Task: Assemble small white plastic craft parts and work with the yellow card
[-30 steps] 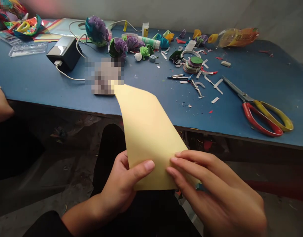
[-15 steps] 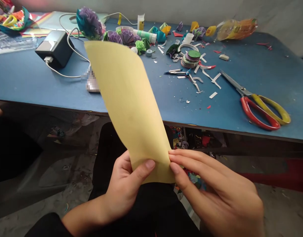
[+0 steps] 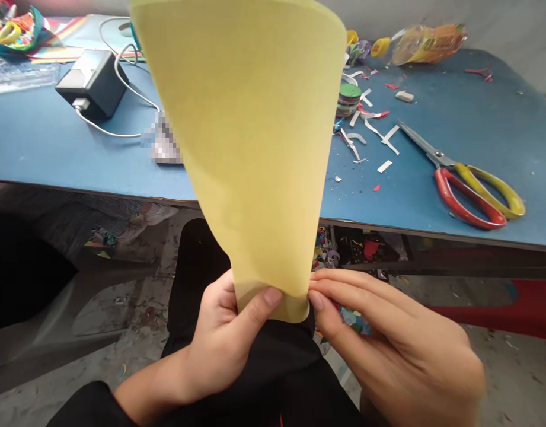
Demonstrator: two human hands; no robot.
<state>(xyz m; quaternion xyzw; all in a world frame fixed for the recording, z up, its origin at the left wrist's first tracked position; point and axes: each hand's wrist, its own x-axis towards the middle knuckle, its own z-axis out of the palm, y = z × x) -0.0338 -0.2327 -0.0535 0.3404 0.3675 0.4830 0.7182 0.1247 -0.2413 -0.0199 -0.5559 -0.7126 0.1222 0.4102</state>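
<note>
A curled sheet of yellow paper [image 3: 255,142] rises over my lap, its far end wide and its near end narrower. My left hand [image 3: 230,332] is closed around the near left part of the sheet, thumb on top and fingers hidden behind. At the near right edge, the thumb and fingers of my right hand [image 3: 397,338] pinch the paper. The sheet bends where my left thumb presses it. Part of the table and the things on it are hidden behind the paper.
On the blue table [image 3: 468,118] lie large scissors [image 3: 468,172], white paper strips [image 3: 383,166], an eraser [image 3: 405,96] and a plastic bottle [image 3: 428,44]. A black box [image 3: 95,83] with a white cable stands at left. Scraps litter the floor.
The paper has tilted up and opened out wider, its far end reaching the top of the view and covering more of the table. Both hands stay nearly in place.
</note>
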